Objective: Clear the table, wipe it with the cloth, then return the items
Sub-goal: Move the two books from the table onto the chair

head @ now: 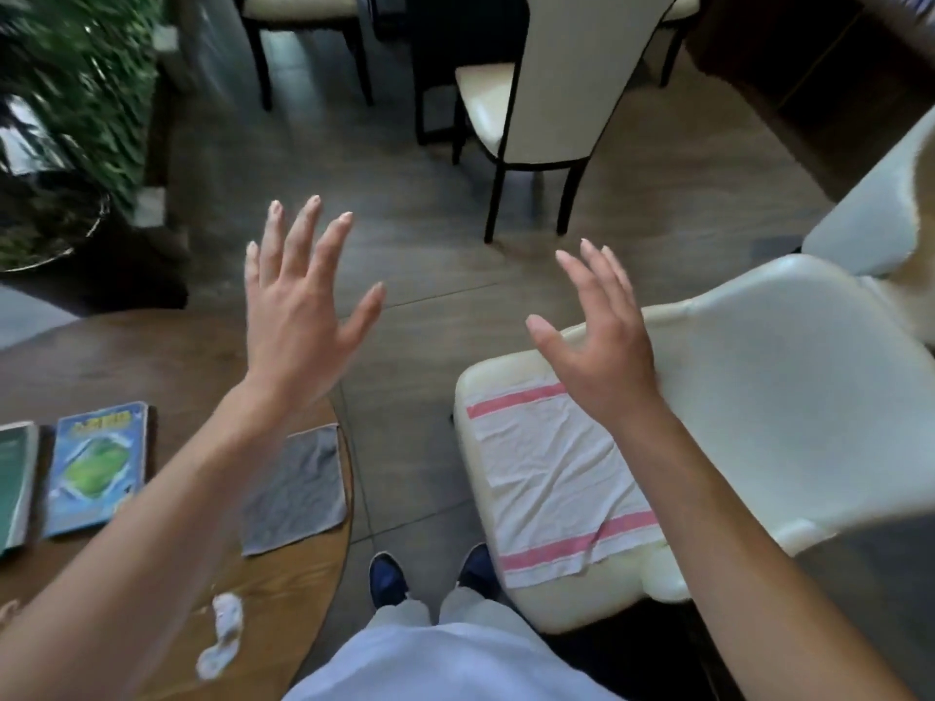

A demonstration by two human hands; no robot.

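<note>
Both the left hand (298, 336) and right hand (602, 356) hover splayed and empty; clearing should begin with the books (96, 468) at nine o'clock, leaving the grey cloth (296, 490) on the table (283, 574) at seven o'clock.

Grey-brown plank floor (430, 275). Cream upholstered chair (759, 397) at right; two dark-framed dining chairs, one (546, 93) ahead and one (303, 22) farther back. Potted green plant (76, 93) at upper left. Soft, diffuse lighting.
</note>
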